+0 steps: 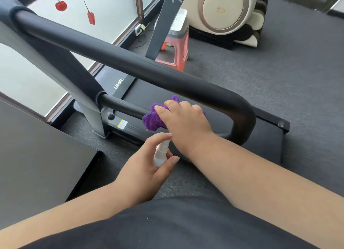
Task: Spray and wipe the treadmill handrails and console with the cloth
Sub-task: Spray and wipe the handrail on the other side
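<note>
A black looped treadmill handrail [130, 62] runs from upper left to a bend at the right, then back along a lower bar [121, 105]. My right hand [186, 122] presses a purple cloth [152, 121] against that lower bar, near the bend. Just below it, my left hand [147, 166] holds a small white spray bottle [161, 153], nozzle pointing up toward the cloth, with a finger over the top. The console is out of view.
The treadmill belt [214, 118] lies under the handrail on grey carpet. A black panel [37, 155] stands at the left. A red stool [173, 53] and a cream massage chair [229, 16] sit beyond, by the frosted window.
</note>
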### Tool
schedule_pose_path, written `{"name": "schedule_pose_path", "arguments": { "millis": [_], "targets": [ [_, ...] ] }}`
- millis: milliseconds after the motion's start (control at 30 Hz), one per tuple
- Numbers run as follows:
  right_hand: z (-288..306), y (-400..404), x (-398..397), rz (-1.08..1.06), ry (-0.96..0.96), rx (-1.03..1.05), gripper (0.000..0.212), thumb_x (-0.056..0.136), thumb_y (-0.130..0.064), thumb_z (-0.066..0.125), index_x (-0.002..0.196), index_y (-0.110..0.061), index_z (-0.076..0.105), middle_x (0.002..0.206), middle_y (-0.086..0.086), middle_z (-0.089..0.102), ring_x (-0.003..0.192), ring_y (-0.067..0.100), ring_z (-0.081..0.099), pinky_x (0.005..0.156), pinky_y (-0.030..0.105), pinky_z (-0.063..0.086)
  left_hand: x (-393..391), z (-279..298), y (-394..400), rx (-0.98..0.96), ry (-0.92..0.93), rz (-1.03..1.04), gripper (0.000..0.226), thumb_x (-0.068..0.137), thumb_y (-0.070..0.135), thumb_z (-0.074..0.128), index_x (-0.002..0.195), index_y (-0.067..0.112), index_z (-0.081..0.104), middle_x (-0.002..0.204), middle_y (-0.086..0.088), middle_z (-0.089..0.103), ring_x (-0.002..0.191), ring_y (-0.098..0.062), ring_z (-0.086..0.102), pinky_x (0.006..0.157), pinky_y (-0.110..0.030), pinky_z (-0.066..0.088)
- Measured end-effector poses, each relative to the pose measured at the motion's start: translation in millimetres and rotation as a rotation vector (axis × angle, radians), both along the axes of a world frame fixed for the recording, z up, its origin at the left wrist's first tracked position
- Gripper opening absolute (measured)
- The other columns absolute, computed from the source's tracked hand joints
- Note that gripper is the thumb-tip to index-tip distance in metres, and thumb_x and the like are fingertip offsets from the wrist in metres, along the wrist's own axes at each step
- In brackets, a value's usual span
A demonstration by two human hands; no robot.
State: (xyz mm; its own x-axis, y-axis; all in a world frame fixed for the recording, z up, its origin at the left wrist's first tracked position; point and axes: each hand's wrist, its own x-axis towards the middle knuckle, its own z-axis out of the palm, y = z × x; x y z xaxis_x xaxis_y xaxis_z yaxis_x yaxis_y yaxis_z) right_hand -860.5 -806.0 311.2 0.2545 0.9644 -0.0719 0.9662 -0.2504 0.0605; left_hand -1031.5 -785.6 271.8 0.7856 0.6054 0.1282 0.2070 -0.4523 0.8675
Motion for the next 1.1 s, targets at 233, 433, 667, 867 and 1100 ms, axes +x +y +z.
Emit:
{"name": "schedule_pose_path", "arguments": {
  "millis": [233,433,667,867,1100],
  "targets": [
    [20.9,-34.8,14.4,-0.29,0.051,-0.386,0.064,0.092,-0.045,0.061,0.146,-0.03,0.03,0.143,0.012,0.035,0.124,0.039,0.042,0.083,0.045,0.04,10.9,6.0,-10.9,-0.037,-0.024,-0.026,0.05,0.086,0.051,0.06,0.126,0.066,0.034,0.092,0.018,0.065,0.072,-0.009,0.063,0.065,-0.012,0.044],
    [-18.3,-48.4,10.3,-0.213,-0.078,-0.195,0.075,0.095,-0.057,0.049,0.153,-0.027,0.013,0.152,0.016,0.029,0.111,0.038,0.051,0.082,0.048,0.048,4.5,3.7,-12.6,-0.044,-0.014,0.003,0.05,0.085,0.053,0.06,0.125,0.068,0.033,0.092,0.017,0.065,0.073,-0.009,0.063,0.066,-0.023,0.047],
    [-36.6,-14.3,2.4,-0.117,-0.114,-0.082,0.066,0.093,-0.057,0.048,0.149,-0.026,0.028,0.143,0.009,0.043,0.098,0.031,0.057,0.071,0.041,0.048,-17.0,-4.2,1.1,-0.032,0.005,0.071,0.052,0.086,0.052,0.06,0.127,0.067,0.032,0.092,0.018,0.063,0.073,-0.008,0.062,0.067,-0.021,0.046],
    [-46.0,49.1,-28.7,-0.037,-0.137,-0.08,0.064,0.097,-0.05,0.047,0.15,-0.022,0.024,0.143,0.012,0.041,0.097,0.032,0.055,0.07,0.041,0.046,-52.9,-7.3,35.4,-0.013,0.03,0.162,0.051,0.088,0.054,0.06,0.129,0.066,0.032,0.093,0.019,0.062,0.077,-0.01,0.064,0.069,-0.027,0.049],
    [-56.4,122.2,-63.3,-0.016,-0.136,-0.14,0.076,0.089,-0.023,0.055,0.154,-0.018,0.015,0.14,0.012,0.041,0.097,0.036,0.054,0.071,0.044,0.046,-101.4,-12.0,85.1,-0.057,0.062,0.247,0.051,0.085,0.054,0.06,0.127,0.067,0.034,0.092,0.016,0.064,0.07,-0.008,0.061,0.064,-0.015,0.045]
  ]
}}
